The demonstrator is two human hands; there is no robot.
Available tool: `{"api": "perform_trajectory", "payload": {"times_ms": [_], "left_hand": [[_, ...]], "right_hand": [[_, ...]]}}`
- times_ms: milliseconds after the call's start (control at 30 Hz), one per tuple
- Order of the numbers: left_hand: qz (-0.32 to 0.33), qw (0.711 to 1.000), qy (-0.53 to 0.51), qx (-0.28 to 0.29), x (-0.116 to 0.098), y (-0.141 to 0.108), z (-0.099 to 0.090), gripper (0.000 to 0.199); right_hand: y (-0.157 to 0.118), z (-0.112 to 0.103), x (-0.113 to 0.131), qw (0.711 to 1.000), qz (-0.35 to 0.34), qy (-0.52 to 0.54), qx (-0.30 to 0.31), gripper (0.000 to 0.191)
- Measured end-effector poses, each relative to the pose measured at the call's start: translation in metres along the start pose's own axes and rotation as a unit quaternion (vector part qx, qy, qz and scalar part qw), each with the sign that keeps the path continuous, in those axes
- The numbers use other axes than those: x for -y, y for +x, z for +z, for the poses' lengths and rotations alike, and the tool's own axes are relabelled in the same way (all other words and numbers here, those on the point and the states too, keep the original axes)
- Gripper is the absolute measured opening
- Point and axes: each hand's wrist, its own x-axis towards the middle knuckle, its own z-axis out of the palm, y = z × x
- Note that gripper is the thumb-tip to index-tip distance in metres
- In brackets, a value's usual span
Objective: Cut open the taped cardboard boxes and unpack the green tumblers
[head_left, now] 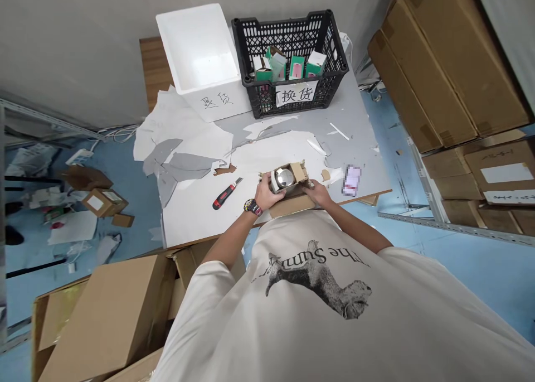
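Left hand (266, 196) and right hand (315, 193) clasp an opened cardboard box (297, 173) holding a round metal object (283, 180), centre; utility knife (227, 193) lies just left.

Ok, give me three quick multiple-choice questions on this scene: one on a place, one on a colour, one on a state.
1. Where is the utility knife? A on the floor, B on the table, C in a hand.
2. What colour is the crate? A black, B white, C blue.
3. The cardboard box between the left hand and right hand is: A taped shut, B crushed flat, C open.

1 B: it lies left of the left hand.
2 A: its plastic walls are black.
3 C: flaps stand up, showing a shiny round object.
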Motion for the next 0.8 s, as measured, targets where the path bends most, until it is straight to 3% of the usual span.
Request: {"api": "perform_trajectory", "payload": {"times_ms": [67,233,400,567,800], "left_hand": [[-0.025,0.998,-0.049,-0.039,-0.007,0.001,0.0,0.081],[-0.066,0.969,-0.215,-0.103,-0.022,0.025,-0.004,0.087],[-0.082,0.934,-0.342,-0.058,-0.03,0.056,-0.013,0.093],[-0.083,0.903,-0.421,-0.021,-0.035,0.082,-0.022,0.086],[-0.054,0.906,-0.419,-0.027,-0.037,0.101,-0.032,0.081]], "right_hand": [[0.01,-0.001,0.008,0.999,0.017,-0.044,0.011,0.028],[0.031,-0.005,0.029,0.997,-0.016,-0.065,-0.03,0.028],[0.052,-0.014,0.048,0.997,-0.027,-0.057,-0.043,0.028],[0.073,-0.02,0.06,0.997,-0.031,-0.028,-0.061,0.024],[0.105,-0.027,0.069,0.993,-0.016,0.063,-0.095,0.023]]}}
